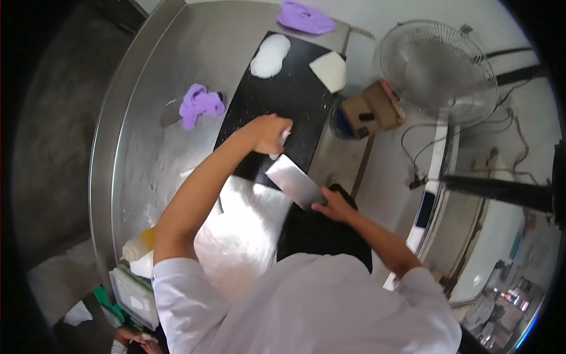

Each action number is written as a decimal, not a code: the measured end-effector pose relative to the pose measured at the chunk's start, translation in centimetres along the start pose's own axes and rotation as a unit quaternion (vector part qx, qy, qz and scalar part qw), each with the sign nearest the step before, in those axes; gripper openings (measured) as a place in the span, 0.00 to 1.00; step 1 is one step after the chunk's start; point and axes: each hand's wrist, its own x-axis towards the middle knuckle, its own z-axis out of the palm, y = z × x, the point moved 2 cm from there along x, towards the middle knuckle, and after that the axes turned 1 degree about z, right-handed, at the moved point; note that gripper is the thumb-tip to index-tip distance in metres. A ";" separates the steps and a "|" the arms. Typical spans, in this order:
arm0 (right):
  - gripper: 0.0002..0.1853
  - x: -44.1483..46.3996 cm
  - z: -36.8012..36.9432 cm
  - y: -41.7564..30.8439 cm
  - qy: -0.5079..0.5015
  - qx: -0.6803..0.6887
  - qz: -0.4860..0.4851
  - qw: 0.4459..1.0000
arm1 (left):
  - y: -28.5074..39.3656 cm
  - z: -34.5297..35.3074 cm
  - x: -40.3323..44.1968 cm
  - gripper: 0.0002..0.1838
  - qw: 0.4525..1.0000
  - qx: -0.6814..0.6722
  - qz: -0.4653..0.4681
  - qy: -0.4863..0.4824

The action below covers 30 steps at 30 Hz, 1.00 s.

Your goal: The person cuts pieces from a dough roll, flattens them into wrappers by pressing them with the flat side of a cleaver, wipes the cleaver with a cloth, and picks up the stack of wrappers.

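Observation:
My right hand (335,205) is closed round the handle of a broad metal cleaver (295,182), whose blade points up and left over the near end of a black board (274,100). Just beyond the blade's tip, my left hand (270,134) presses a small white piece (283,139) against the board, its fingers curled over it. A larger smooth white lump (271,56) lies at the board's far left. Near the far right corner rests a pale, flat-sided white piece (330,72). Small white crumbs dot the board.
Purple cloths (201,105) (305,17) lie left of and beyond the board. At right are a cardboard box (372,109) and a wire-caged fan (439,68). A yellowish bottle (139,245) and a lidded container (135,295) stand lower left, near another person's hands (141,341).

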 end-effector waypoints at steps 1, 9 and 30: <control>0.29 -0.3 -0.6 0.4 0.006 0.013 0.023 1.000 | -1.1 0.1 -0.4 0.25 0.998 -0.043 -0.039 0.014; 0.28 5.5 -6.8 2.2 -0.002 0.087 -0.026 0.996 | -5.6 -2.3 2.3 0.20 0.945 -0.221 -0.113 0.211; 0.22 18.3 -19.5 -0.2 -0.191 0.027 -0.098 0.976 | -6.7 8.6 -11.7 0.13 0.666 -0.104 -0.553 0.490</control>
